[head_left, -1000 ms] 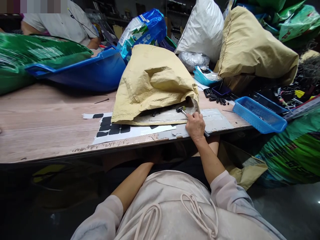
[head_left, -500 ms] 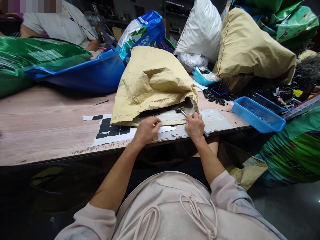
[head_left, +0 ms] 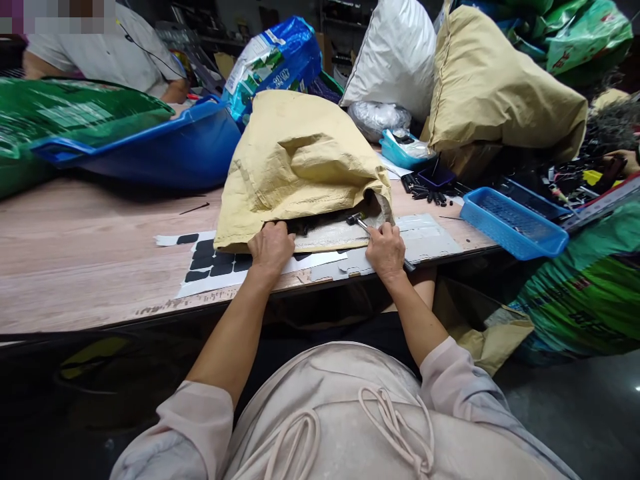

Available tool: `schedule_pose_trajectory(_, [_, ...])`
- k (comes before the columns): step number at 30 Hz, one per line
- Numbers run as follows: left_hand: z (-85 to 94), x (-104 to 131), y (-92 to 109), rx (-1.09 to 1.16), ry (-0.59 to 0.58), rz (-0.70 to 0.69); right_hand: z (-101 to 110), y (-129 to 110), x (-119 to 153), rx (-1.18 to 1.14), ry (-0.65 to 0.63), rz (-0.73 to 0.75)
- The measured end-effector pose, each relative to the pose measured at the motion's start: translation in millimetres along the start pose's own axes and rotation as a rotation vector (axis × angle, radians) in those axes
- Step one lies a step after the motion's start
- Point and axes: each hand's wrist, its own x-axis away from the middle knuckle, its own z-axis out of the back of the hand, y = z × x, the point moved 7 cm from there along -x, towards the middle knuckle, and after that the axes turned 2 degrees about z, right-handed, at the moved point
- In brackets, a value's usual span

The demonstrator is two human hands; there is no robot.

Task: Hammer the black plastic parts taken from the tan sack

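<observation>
A large yellow sack (head_left: 300, 160) lies on the wooden table with its open mouth facing me. My left hand (head_left: 271, 248) is closed on the lower edge of that mouth, at its left part. In my right hand (head_left: 386, 250) is a metal tool (head_left: 361, 224) with a dark end, which points into the mouth; a dark handle end sticks out below the hand. Small dark pieces (head_left: 303, 231) show inside the sack. Under the sack's front edge lie a white sheet with black stickers (head_left: 203, 261) and a grey board (head_left: 430, 240).
A blue basin (head_left: 165, 153) with a green bag is at the left. Stuffed white (head_left: 395, 60) and tan sacks (head_left: 500, 87) stand behind. A blue basket (head_left: 515, 223) and black parts are on the right. Another person (head_left: 107, 53) sits across the table.
My left hand has moved left and slightly up from the middle of the sack's mouth to its left edge. My right hand still holds the tool. The view has shifted slightly.
</observation>
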Motion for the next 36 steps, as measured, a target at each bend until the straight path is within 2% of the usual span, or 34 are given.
schedule_pose_trajectory(4, [1.8,-3,-13,0.03,-0.005,-0.009,0,0,0,-0.006,0.0,-0.005])
schedule_pose_trajectory(6, [8.4,1,-10,0.074,0.018,-0.057,1,0,0,-0.005,-0.003,-0.004])
schedule_pose_trajectory(10, [12.9,20,23,0.192,0.009,-0.308,0,0,0,0.003,-0.019,-0.011])
schedule_pose_trajectory(12, [4.4,28,41,0.229,-0.042,-0.415,0,1,-1,0.001,-0.019,-0.015])
schedule_pose_trajectory(14, [-8.0,31,52,0.254,-0.077,-0.46,-1,2,-1,-0.006,-0.017,-0.016])
schedule_pose_trajectory(20, [-36.1,18,46,0.42,-0.111,-0.47,-5,6,-8,0.003,-0.085,-0.038])
schedule_pose_trajectory(27, [-39.5,12,39,0.533,-0.141,-0.41,0,7,-16,-0.046,-0.154,-0.066])
schedule_pose_trajectory(32, [-37.8,13,38,0.574,-0.143,-0.384,14,1,5,-0.163,-0.094,-0.053])
schedule_pose_trajectory(36, [-37.5,12,36,0.58,-0.15,-0.373,21,-19,28,-0.367,-0.125,0.06])
